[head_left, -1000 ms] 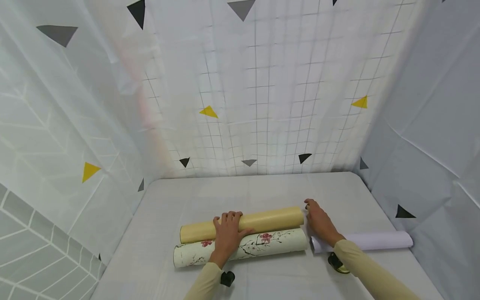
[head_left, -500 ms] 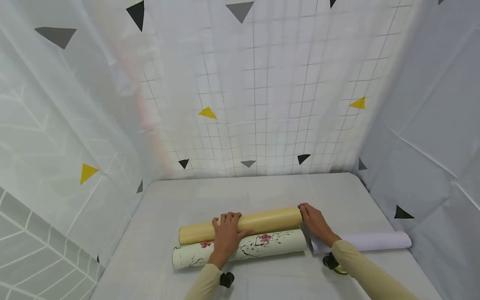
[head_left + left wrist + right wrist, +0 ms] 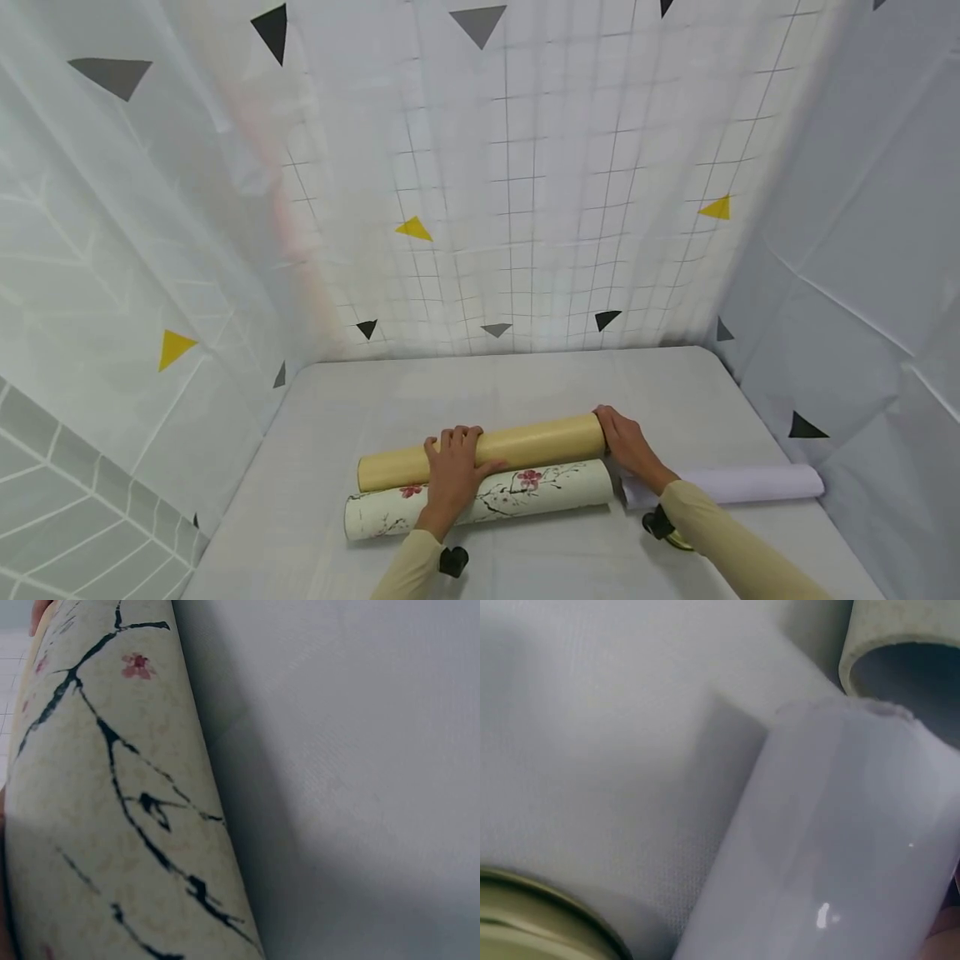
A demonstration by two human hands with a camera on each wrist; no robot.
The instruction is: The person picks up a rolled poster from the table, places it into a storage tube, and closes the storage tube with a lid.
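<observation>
A yellow wallpaper roll [image 3: 540,442] lies behind a cream wallpaper roll [image 3: 547,492] printed with dark branches and red blossoms, the two side by side. My left hand [image 3: 453,475] lies across both from the front, its fingers over the yellow roll and its thumb spread along the near side. At the yellow roll's right end, my right hand [image 3: 628,446] grips the edge, its fingertips bent over the far side. In the left wrist view the blossom-patterned roll [image 3: 127,780] fills the left side. The yellow roll's right opening is hidden behind the right hand.
A pale lilac roll [image 3: 757,483] lies to the right, partly under my right forearm; its end [image 3: 832,787] sits close to the cream roll's opening [image 3: 904,656]. A gold round object [image 3: 540,922] rests near my right sleeve. White sheeting walls [image 3: 480,208] enclose the table [image 3: 487,383].
My right hand has moved left from beside the yellow roll's end onto it, its fingers closing over the edge. My left hand and the rolls have stayed put.
</observation>
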